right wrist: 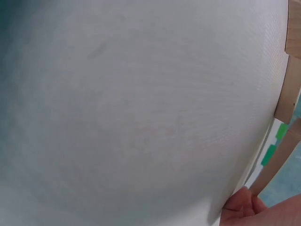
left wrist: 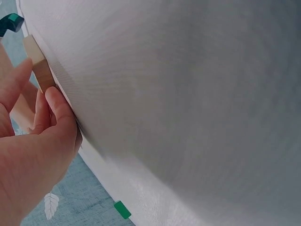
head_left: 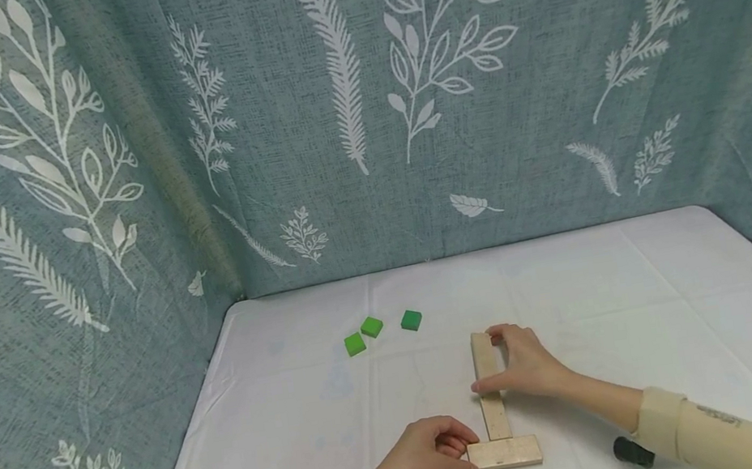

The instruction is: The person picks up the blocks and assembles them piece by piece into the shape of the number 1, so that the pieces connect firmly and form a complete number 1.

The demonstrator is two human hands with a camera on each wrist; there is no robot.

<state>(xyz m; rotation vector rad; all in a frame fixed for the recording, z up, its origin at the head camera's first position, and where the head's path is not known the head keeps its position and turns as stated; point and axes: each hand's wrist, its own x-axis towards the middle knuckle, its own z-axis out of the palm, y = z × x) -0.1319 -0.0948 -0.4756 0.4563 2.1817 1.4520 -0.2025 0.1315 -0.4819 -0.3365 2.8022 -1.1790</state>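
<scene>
My left hand [head_left: 429, 453] pinches the left end of a flat wooden block [head_left: 504, 454] lying crosswise on the white table, its thumb on the near side. The left wrist view shows that wooden block's end [left wrist: 44, 75] between thumb and fingers. A second wooden block [head_left: 496, 419] lies lengthwise beyond it, near end at its far edge. My right hand [head_left: 529, 362] grips a third wooden block [head_left: 484, 357], in line with the second, thumb on its left and fingers by its far right corner. In the right wrist view the third block [right wrist: 277, 157] appears raised off the table.
Two light green squares [head_left: 355, 343] and a darker green square [head_left: 411, 320] lie farther back on the left. A black object [head_left: 634, 452] is beside my right forearm. Patterned blue-grey curtains [head_left: 387, 208] stand behind the white table [head_left: 291, 445] and along its sides.
</scene>
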